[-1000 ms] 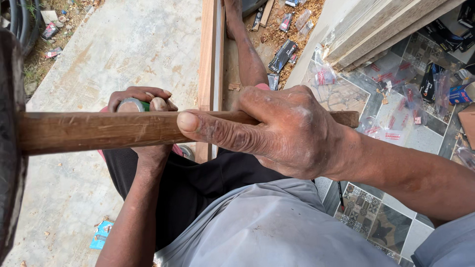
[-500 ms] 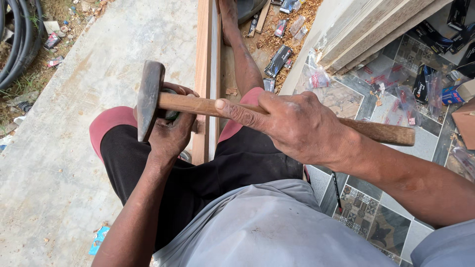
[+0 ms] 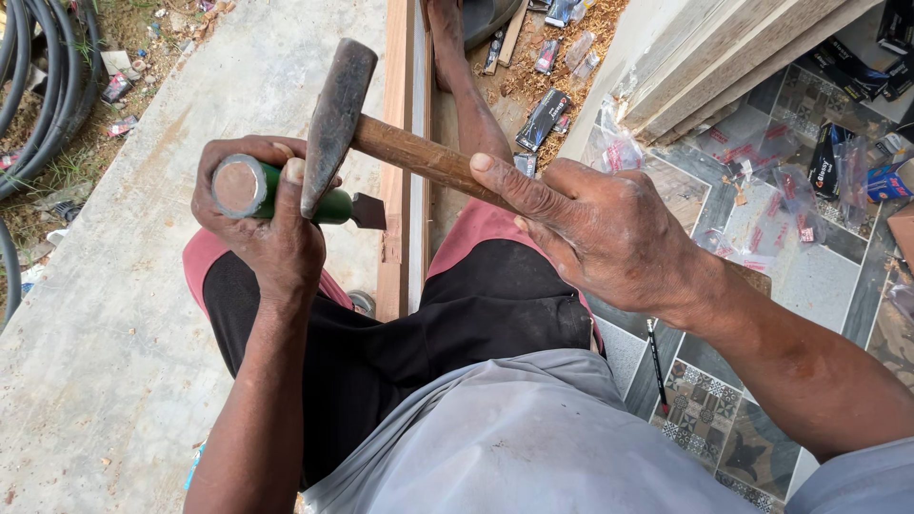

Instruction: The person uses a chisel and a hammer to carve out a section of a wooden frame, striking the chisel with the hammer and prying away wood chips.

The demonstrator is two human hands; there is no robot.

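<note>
Two surfaces meet under the person: bare concrete point(image 3: 114, 314) at 9 o'clock, patterned tiles point(image 3: 809, 276) at 3 o'clock, with a wood frame point(image 3: 395, 143) running toward 12 between the knees. Hoses point(image 3: 38, 86) lie at 10 o'clock. Left hand point(image 3: 257, 214), fingers wrapped tight, holds a green-handled chisel point(image 3: 286, 195), blade touching the frame. Right hand point(image 3: 595, 233) grips the hammer point(image 3: 381, 133) handle; head sits just beside the chisel's butt end.

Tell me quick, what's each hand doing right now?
Left hand: closed around a green-handled chisel, blade against the wooden frame.
Right hand: closed on the hammer by its wooden handle.
</note>
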